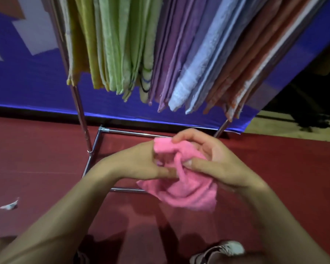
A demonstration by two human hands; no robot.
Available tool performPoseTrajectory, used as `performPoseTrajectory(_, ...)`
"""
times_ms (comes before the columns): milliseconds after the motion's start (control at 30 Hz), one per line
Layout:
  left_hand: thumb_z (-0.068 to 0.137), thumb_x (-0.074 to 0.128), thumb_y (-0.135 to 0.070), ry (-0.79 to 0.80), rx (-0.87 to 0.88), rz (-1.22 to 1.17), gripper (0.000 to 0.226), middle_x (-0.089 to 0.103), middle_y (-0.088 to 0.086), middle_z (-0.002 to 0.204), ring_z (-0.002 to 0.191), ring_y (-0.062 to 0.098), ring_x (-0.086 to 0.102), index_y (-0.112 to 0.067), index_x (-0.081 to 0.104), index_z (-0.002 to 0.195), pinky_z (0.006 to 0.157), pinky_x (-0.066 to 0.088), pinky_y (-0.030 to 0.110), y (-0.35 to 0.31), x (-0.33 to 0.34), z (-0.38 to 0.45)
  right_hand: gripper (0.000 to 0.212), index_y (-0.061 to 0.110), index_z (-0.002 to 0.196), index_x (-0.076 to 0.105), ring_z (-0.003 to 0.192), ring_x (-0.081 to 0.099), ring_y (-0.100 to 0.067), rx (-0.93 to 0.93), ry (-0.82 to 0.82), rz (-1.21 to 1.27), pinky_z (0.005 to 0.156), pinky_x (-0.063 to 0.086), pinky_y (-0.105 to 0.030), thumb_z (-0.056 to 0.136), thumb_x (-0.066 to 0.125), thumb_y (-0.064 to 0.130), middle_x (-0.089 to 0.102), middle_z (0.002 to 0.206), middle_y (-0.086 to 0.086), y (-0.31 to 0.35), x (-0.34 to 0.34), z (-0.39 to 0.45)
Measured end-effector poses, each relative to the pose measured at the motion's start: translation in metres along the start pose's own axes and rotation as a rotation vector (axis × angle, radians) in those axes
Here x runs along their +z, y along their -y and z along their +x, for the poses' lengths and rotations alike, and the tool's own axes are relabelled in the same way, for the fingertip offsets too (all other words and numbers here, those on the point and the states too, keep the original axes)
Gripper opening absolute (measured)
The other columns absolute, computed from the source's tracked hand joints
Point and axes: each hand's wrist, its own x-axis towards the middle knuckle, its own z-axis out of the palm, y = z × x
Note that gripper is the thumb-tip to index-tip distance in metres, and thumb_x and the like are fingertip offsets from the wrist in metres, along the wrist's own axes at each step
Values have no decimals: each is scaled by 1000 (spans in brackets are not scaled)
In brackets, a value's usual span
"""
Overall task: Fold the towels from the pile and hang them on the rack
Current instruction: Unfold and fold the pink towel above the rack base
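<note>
Head view showed both hands grasping a pink towel in front of the rack: the left hand and right hand pinched its bunched top edge, probably seeking corners before folding, while the rest hung above the floor.

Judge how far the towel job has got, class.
Done: many folded towels, yellow through green, purple, blue and orange, hang on the metal rack. In hand: both hands, left and right, grip a crumpled pink towel. Left: folding and hanging it; no pile shows.
</note>
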Motion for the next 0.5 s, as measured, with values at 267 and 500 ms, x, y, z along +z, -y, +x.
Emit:
performPoseTrajectory(267,94,73,-34,102,-245,-88,23,53,-17,68,64,0,45,-19,64,80,62,42,29,-1,-6,-10,47,26,126,63,117,67,-11,-33,-183,-380,103,53,-39,86,76,5,69,129,10,-49,2,21)
performPoseTrajectory(500,85,62,-70,-78,-275,4,65,63,8,76,71,12,54,-7,71,98,73,53,55,12,-9,9,35,23,121,65,104,70,-11,138,-128,-423,93,56,-45,92,73,42,74,111,3,-65,-26,36)
